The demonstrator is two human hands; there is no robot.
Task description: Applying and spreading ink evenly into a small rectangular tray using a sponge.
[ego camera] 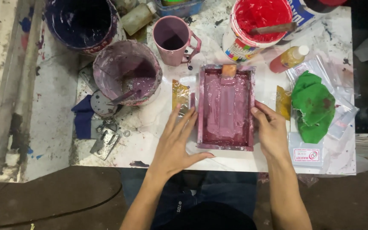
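Note:
A rectangular frame (225, 106) coated in mauve paint lies flat on the white table (243, 159) in front of me. A small squeegee with a wooden grip (228, 70) rests at its far end. My left hand (176, 142) lies flat beside the frame's left edge, fingers spread, fingertips touching the frame side. My right hand (271, 132) presses against the frame's right edge, thumb on the rim. Neither hand grips anything.
A mauve paint bucket with a stirrer (127, 77), a dark purple bucket (81, 23), a pink mug (173, 39), a red paint tub (256, 26), a small bottle (289, 58), a green cloth (314, 106), plastic bags and a metal hinge (105, 142) crowd the table.

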